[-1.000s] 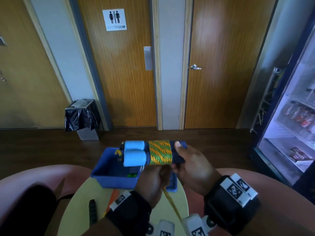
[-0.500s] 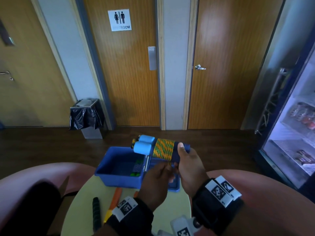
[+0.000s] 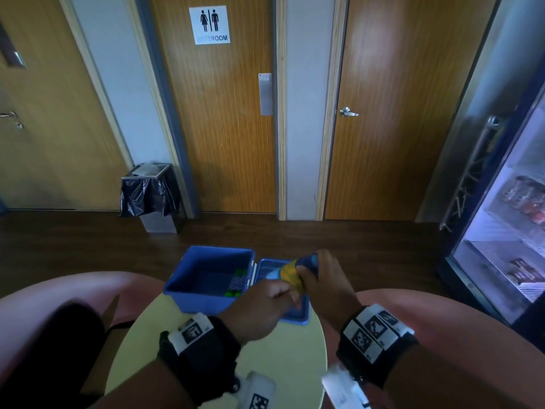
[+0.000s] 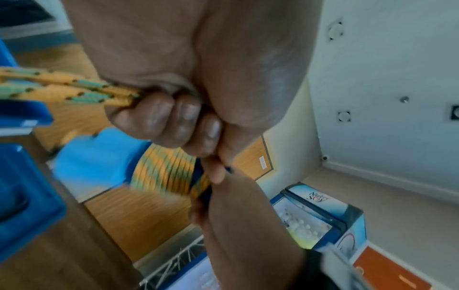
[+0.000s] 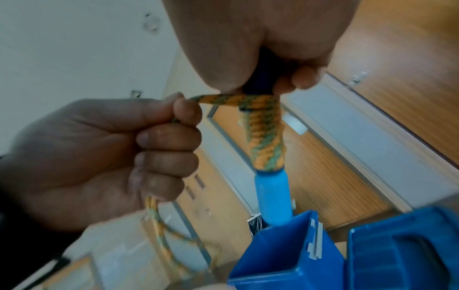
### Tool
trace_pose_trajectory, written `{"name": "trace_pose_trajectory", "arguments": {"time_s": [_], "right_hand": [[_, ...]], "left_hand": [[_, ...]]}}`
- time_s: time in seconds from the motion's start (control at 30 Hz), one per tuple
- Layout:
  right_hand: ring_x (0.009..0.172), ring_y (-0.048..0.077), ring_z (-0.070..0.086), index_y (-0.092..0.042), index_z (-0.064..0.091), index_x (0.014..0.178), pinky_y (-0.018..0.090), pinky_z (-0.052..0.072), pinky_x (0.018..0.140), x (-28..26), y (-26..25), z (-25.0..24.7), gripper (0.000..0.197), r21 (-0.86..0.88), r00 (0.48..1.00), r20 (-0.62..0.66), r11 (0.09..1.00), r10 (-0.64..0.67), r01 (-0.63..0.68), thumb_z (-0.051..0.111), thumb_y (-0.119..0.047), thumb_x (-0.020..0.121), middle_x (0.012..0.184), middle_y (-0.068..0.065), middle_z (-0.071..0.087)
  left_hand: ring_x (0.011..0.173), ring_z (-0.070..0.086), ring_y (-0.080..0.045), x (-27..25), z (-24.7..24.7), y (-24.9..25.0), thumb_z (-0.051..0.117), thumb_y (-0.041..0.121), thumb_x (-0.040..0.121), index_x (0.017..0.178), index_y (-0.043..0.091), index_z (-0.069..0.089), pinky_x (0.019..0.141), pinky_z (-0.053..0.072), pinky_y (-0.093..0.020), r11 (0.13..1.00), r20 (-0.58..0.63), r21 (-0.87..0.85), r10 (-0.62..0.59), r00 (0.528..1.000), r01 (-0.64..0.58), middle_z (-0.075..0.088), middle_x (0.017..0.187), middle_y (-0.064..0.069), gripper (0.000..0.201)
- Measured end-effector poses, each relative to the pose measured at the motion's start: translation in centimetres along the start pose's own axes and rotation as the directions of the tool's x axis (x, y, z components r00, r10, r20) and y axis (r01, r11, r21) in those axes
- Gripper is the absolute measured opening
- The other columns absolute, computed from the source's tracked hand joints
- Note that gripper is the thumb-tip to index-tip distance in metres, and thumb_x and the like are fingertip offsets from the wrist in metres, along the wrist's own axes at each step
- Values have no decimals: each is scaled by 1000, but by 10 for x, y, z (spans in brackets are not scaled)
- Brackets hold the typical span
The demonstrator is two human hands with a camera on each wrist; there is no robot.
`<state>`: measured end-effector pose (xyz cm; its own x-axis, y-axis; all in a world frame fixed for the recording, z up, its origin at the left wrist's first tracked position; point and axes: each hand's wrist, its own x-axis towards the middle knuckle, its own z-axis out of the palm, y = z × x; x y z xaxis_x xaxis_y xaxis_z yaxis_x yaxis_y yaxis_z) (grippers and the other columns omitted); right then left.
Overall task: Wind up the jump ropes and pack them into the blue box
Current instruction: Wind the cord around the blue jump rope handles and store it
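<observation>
A jump rope [image 3: 290, 271] of orange-green cord is wound round its dark blue handles with light blue caps [image 5: 273, 196]. My right hand [image 3: 321, 273] grips the dark end of the handles above the box's open lid [image 3: 295, 315]. The wound cord [image 5: 265, 137] points cap-down toward the blue box [image 3: 203, 293]. My left hand [image 3: 265, 302] is fisted round the loose tail of the cord [image 4: 74, 90], held taut from the bundle, with the remainder hanging below the fist [image 5: 159, 231]. Something green [image 3: 236, 283] lies inside the box.
The box stands at the far edge of a small round yellow table [image 3: 280, 364] between two pink seats [image 3: 442, 335]. Beyond are dark floor, a bin [image 3: 150, 196], wooden doors and a glass-door fridge [image 3: 501, 231] at right.
The wound bundle has dropped from above the box to low over the lid and tilted cap-down. My left hand has pulled the cord's tail out to the left.
</observation>
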<state>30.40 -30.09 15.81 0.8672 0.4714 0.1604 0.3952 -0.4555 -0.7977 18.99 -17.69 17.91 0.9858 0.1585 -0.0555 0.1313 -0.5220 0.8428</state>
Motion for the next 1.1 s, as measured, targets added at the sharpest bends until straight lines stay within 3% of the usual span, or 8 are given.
{"name": "trace_pose_trajectory", "arguments": {"time_s": [0.13,0.27,0.4,0.53,0.6,0.73,0.9,1.1], "right_hand": [[86,26,59,-13,52,98,40,47,75,-4,2,-6,27,-167,958,288,984,-12,63,59,-39,95,92,9,59],[75,21,55,-11,56,99,37,43,65,-2,-5,-17,37,-116,897,442,992,10,46,56,-48,95,88,16,60],[63,18,48,-17,54,79,33,39,59,3,-18,-33,34,13,846,532,999,18,-29,61,-49,91,68,4,51],[51,15,39,-15,52,85,29,34,49,2,-22,-50,31,94,772,631,980,79,-176,59,-44,93,62,3,44],[50,15,38,-14,52,88,29,33,49,1,-23,-54,33,86,755,650,980,83,-181,59,-45,92,61,2,43],[45,8,47,-11,59,97,28,41,46,0,-29,-58,27,8,821,564,994,84,-108,59,-38,97,56,-3,52],[69,24,55,-11,54,80,36,44,64,2,-34,-60,28,-238,942,327,958,-79,162,62,-33,94,76,12,57],[64,16,57,-4,62,100,33,47,60,-5,-40,-60,32,-229,892,450,962,-31,149,61,-36,95,80,11,62]], "left_hand": [[67,62,-2,7,-33,-4,68,32,90,82,30,67,64,48,-24,944,97,315,69,993,-97,66,73,6,9],[78,68,-15,12,-52,-12,57,59,85,97,42,65,75,55,-45,915,130,371,120,984,-160,71,86,2,23],[78,67,-19,15,-56,-13,52,59,91,95,40,66,73,53,-49,900,133,356,218,967,-252,70,84,1,24],[76,63,-16,15,-59,-8,58,39,97,94,26,70,70,51,-41,886,140,335,288,947,-319,68,83,4,18],[72,61,-6,15,-62,-4,59,34,98,91,24,70,64,48,-26,862,159,349,333,929,-369,66,80,14,16],[69,55,7,9,-67,8,60,32,98,87,27,67,62,35,-8,782,178,414,434,883,-467,58,73,26,14],[76,61,-3,-3,-62,19,50,48,95,87,24,69,67,46,-26,704,225,464,495,839,-539,67,80,8,31],[77,59,0,5,-70,10,52,46,97,90,27,69,67,46,-21,719,211,491,449,868,-491,65,82,13,26]]}}
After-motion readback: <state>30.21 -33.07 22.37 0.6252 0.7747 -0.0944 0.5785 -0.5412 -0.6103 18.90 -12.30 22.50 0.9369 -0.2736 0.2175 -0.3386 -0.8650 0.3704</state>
